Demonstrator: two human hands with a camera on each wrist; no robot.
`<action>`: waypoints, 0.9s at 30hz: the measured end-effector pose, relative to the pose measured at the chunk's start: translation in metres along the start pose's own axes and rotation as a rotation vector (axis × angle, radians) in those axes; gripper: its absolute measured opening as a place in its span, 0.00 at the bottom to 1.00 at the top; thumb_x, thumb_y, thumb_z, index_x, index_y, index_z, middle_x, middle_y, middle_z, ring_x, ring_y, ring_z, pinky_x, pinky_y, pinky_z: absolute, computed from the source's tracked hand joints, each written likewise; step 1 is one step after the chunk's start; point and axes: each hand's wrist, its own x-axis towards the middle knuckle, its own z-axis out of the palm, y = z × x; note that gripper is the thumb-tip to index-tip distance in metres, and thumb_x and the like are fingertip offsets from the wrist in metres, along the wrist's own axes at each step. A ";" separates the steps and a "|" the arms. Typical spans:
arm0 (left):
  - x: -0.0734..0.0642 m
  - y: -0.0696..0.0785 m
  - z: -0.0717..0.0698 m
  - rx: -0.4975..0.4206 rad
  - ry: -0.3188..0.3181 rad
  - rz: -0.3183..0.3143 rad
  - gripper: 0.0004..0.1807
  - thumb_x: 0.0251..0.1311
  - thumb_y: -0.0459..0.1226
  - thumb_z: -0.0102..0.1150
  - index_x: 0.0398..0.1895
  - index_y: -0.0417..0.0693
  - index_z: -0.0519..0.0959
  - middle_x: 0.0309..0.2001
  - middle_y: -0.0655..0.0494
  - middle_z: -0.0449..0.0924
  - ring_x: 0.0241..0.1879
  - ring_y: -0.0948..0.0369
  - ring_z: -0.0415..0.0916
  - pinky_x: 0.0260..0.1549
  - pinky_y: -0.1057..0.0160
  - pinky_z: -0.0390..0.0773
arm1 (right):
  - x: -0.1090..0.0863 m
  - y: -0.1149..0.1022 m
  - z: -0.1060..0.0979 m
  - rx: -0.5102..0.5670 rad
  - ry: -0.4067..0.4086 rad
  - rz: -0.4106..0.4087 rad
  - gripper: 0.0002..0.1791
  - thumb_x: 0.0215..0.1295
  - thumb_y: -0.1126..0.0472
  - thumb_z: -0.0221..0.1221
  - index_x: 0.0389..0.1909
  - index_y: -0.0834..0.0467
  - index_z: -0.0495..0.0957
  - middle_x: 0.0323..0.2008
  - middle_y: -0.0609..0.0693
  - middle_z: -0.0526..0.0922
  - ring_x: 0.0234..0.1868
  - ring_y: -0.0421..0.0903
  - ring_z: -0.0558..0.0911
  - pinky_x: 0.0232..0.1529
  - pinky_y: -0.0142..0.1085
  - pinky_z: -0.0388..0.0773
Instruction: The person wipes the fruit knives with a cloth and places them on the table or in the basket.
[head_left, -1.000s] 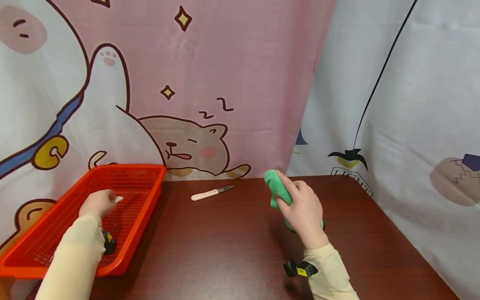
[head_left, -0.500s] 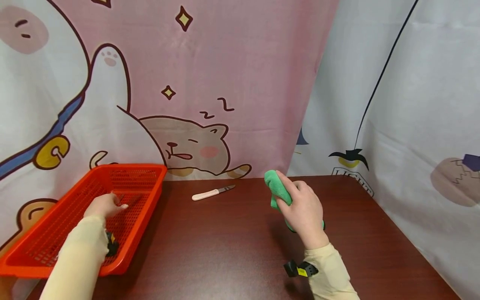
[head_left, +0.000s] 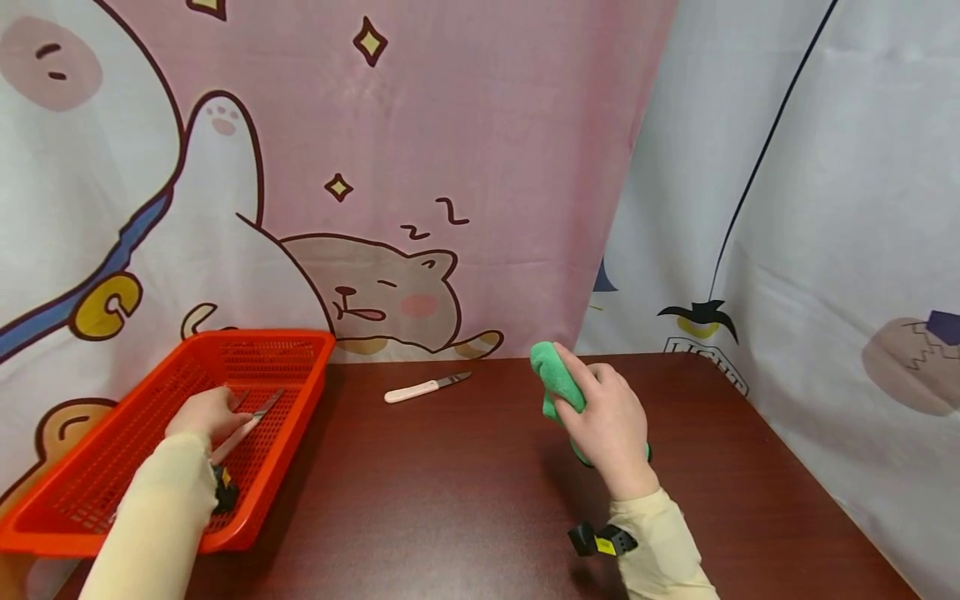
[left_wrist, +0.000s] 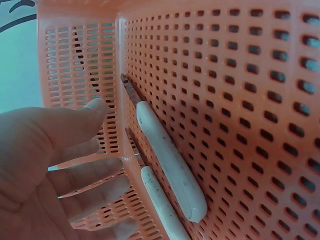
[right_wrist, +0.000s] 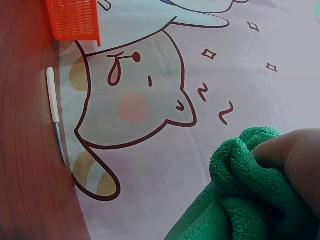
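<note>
Orange mesh basket (head_left: 90, 500) at the left edge of the dark wooden table (head_left: 465, 500). Left hand (head_left: 206, 414) inside it, fingers loosely straight, gripping nothing. Two pale-handled knives lie on the basket floor just beside those fingers: first knife (left_wrist: 167, 157) with its grey blade toward the far wall, second knife (left_wrist: 160, 207) alongside and nearer the wrist. Whether the fingertips (left_wrist: 95, 106) touch the first knife, cannot tell; wrist view shows a thin gap. A third knife (head_left: 423, 387) lies on the bare tabletop near the cartoon curtain (head_left: 420, 167), well apart from both hands. Further right, right hand (head_left: 609, 417) held above the table, fingers clenched round a bunched green cloth (head_left: 555, 379).
</note>
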 end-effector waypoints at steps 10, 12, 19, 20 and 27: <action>-0.003 0.025 -0.005 0.109 0.308 0.155 0.26 0.63 0.42 0.61 0.54 0.27 0.73 0.49 0.25 0.75 0.42 0.33 0.74 0.38 0.32 0.72 | 0.001 0.000 -0.001 0.002 0.007 0.008 0.37 0.54 0.59 0.70 0.67 0.44 0.73 0.39 0.58 0.78 0.38 0.55 0.79 0.31 0.51 0.76; -0.005 0.033 -0.008 0.106 0.373 0.184 0.22 0.64 0.40 0.61 0.51 0.28 0.74 0.47 0.27 0.77 0.40 0.34 0.75 0.36 0.32 0.72 | 0.001 0.000 -0.001 0.002 0.004 0.009 0.37 0.54 0.59 0.70 0.67 0.44 0.73 0.39 0.58 0.78 0.38 0.56 0.79 0.31 0.51 0.76; -0.016 0.066 -0.021 0.088 0.557 0.308 0.15 0.65 0.39 0.60 0.45 0.33 0.78 0.39 0.34 0.81 0.32 0.41 0.78 0.30 0.38 0.76 | 0.000 0.000 -0.002 0.007 -0.003 0.018 0.37 0.54 0.59 0.71 0.68 0.44 0.72 0.40 0.58 0.78 0.39 0.55 0.79 0.30 0.51 0.76; -0.018 0.071 -0.023 0.086 0.575 0.323 0.15 0.65 0.39 0.60 0.45 0.33 0.78 0.38 0.34 0.81 0.31 0.42 0.78 0.29 0.39 0.76 | 0.000 0.000 -0.002 0.007 -0.004 0.019 0.37 0.54 0.59 0.71 0.68 0.44 0.72 0.40 0.58 0.79 0.39 0.55 0.79 0.30 0.51 0.76; -0.034 0.116 -0.028 0.068 0.640 0.447 0.13 0.63 0.37 0.60 0.45 0.35 0.79 0.37 0.37 0.81 0.32 0.43 0.78 0.30 0.40 0.76 | 0.000 0.000 -0.002 0.004 -0.008 0.023 0.37 0.54 0.59 0.70 0.68 0.44 0.72 0.40 0.58 0.78 0.39 0.55 0.79 0.30 0.51 0.76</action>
